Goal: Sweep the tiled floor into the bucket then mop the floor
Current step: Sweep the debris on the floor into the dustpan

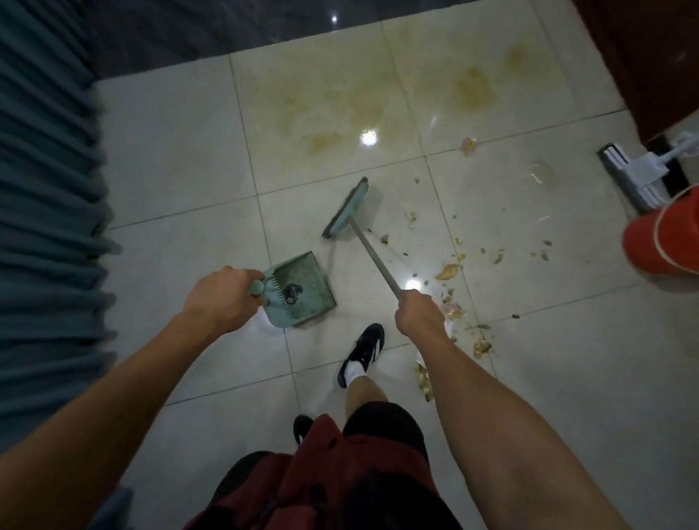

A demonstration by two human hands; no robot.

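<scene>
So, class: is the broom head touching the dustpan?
Apart. The head view shows a strip of bare tile between the broom head and the dustpan's open edge; the right hand holds the broom's handle.

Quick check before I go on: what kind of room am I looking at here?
Probably an indoor room of a home: glossy pale tiled floor, pleated grey-blue curtain at the left, dark wooden door or cabinet at the upper right. A mop and orange bucket stand by.

Glossy, smooth floor tiles [175, 166] mirror the lamps, with matt yellowish stains at twelve o'clock. The dustpan [304, 288] looks like dull teal plastic, the broom handle [374, 258] brushed metal, the bucket [681, 229] smooth orange plastic at three o'clock.
</scene>
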